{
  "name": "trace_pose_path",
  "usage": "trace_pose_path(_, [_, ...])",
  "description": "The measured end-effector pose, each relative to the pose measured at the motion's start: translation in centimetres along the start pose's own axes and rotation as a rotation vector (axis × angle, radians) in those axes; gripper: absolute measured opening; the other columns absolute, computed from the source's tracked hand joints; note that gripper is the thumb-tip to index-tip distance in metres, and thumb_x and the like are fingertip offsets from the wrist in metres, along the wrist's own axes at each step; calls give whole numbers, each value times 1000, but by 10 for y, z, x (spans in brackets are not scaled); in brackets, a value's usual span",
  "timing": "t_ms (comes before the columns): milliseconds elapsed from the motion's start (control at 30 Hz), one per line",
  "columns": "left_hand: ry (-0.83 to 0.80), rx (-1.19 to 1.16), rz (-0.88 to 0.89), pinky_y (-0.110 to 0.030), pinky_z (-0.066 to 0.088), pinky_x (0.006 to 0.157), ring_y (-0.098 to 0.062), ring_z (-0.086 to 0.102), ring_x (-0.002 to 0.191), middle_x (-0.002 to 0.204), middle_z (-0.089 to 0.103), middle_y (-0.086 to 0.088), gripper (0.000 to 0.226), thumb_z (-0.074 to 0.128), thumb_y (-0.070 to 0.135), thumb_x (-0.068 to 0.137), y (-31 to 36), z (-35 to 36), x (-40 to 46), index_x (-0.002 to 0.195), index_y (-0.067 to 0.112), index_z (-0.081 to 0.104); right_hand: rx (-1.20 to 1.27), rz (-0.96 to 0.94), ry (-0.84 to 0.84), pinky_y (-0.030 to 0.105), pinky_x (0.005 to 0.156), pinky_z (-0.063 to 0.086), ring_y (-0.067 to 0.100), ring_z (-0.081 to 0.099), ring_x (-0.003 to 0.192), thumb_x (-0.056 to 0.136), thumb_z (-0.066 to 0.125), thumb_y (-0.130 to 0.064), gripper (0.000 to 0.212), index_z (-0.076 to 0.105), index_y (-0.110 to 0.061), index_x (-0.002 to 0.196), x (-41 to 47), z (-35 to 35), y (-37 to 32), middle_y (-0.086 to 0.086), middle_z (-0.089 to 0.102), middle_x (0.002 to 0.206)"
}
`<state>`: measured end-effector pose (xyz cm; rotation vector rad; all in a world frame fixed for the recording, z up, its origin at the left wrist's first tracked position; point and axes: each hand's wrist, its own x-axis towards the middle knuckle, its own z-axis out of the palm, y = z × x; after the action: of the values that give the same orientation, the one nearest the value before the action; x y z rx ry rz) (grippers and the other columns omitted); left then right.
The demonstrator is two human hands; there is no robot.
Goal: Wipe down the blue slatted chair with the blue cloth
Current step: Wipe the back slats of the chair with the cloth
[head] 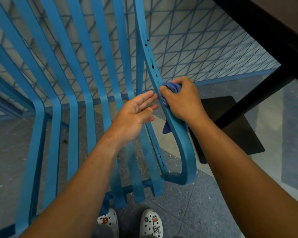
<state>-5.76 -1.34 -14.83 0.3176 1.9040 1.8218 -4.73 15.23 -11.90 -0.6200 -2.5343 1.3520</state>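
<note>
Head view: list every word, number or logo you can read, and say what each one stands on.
"27": a charm on the right shoe.
"m": a small round charm on the same shoe.
Left shoe: charms are pictures only, no text.
Chair, cloth, table: no writing visible.

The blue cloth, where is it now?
In the head view, right of centre: the right hand grips the blue cloth against the chair's right armrest, beside the open left hand.

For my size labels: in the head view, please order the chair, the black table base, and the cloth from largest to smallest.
1. chair
2. table base
3. cloth, partly hidden in the right hand
</note>
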Motion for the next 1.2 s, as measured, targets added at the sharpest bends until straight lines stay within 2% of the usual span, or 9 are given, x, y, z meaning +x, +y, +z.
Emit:
trace_pose_path(200, [-16, 5, -1, -35, 53, 103, -5, 59, 127, 148, 55, 10, 54, 49, -1, 103, 0, -1, -2, 153, 19, 41, 19, 50, -47, 6, 55, 42, -3, 62, 74, 90, 71, -39, 26, 60, -20, 102, -50, -20, 17, -8, 64, 90])
trace_pose_path(367, [-15, -8, -12, -36, 53, 104, -6, 60, 126, 147, 56, 8, 54, 48, -2, 103, 1, -2, -2, 154, 17, 39, -56, 46, -60, 22, 61, 44, 6, 60, 75, 88, 71, -43, 30, 60, -17, 96, -27, -14, 5, -4, 62, 85])
trace_pose_path(500, [8, -6, -26, -37, 52, 105, -6, 60, 125, 144, 58, 7, 54, 48, 0, 104, 2, -5, -2, 154, 17, 38, -33, 32, -36, 24, 59, 46, 6, 57, 67, 89, 69, -43, 32, 60, -13, 92, 10, 4, -9, -4, 60, 77])
trace_pose_path(567, [15, 1, -27, -37, 52, 105, -6, 60, 125, 145, 58, 6, 54, 49, 1, 104, 3, -5, -1, 154, 18, 38, 2, 39, -9, 21, 56, 46, 1, 58, 60, 91, 67, -38, 26, 60, -14, 90, 24, 11, -14, -6, 61, 72])
trace_pose_path(667, [27, -15, -24, -37, 53, 104, -7, 61, 124, 144, 58, 6, 54, 50, 2, 103, 5, -3, -2, 154, 18, 40, 92, 54, 54, 5, 47, 39, -9, 56, 51, 101, 54, -22, 11, 58, -11, 100, 33, 10, -17, -9, 59, 73])
trace_pose_path(733, [27, -19, -21, -36, 54, 103, -7, 62, 124, 144, 58, 6, 54, 50, 1, 103, 6, -2, -2, 153, 19, 40, 124, 52, 94, 4, 50, 39, -12, 56, 57, 104, 50, -22, 11, 56, -12, 106, 30, 2, -17, -10, 57, 79])
trace_pose_path(833, [43, -42, -29, -38, 55, 102, -8, 63, 122, 143, 60, 6, 56, 50, -4, 101, 7, -3, 0, 152, 19, 42, 1, -16, 34, 16, 58, 40, -2, 58, 72, 98, 59, -34, 17, 56, -17, 100, 11, -5, -13, -8, 60, 85])
trace_pose_path(967, [71, -81, -38, -42, 56, 100, -11, 65, 119, 142, 60, 5, 57, 49, -8, 100, 7, -4, 1, 151, 18, 43, -156, -69, -39, 25, 55, 37, 7, 55, 67, 91, 65, -46, 29, 51, -21, 90, -13, -3, -1, -7, 57, 77])
trace_pose_path(1200, [97, -120, -33, -41, 57, 98, -12, 68, 116, 139, 62, 4, 54, 53, -4, 99, 7, -1, -1, 148, 19, 47, -20, 6, 36, 19, 59, 37, 8, 56, 80, 95, 61, -46, 32, 51, -17, 103, 27, 16, -4, -8, 56, 88])
